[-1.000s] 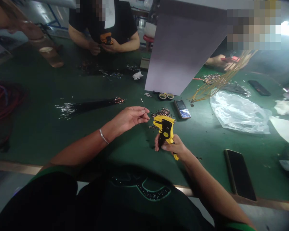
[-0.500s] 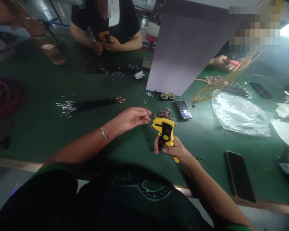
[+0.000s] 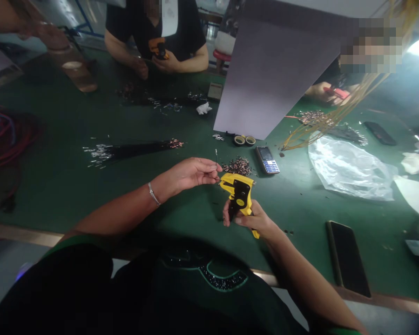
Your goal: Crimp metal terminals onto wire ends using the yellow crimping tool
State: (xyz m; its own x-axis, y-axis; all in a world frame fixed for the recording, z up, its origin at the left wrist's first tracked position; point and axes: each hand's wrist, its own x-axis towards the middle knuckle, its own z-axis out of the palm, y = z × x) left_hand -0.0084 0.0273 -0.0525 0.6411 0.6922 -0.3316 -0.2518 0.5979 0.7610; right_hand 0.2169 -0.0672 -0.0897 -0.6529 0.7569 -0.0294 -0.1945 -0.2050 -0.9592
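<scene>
My left hand (image 3: 197,173) pinches a thin dark wire (image 3: 216,159), whose silvery tip points up and whose other end reaches the jaws of a yellow-and-black wire stripper (image 3: 240,193). Wrapped round the handles of that tool is my right hand (image 3: 253,217). Just behind the jaws lies a pile of small coppery bits (image 3: 238,166). A bundle of black wires (image 3: 136,150) with silvery ends at the left and coppery ends at the right rests beyond my left forearm.
A keypad phone (image 3: 267,160), tape rolls (image 3: 244,140) and a tall grey panel (image 3: 268,70) stand beyond the pile. Plastic bag (image 3: 352,167) and dark smartphone (image 3: 348,258) lie right. Red cables (image 3: 7,139) lie left. Other people's hands hold tools across the table.
My left hand has moved slightly right, bringing the lower wire end to the stripper's jaws. The stripper stays nearly in place in my right hand.
</scene>
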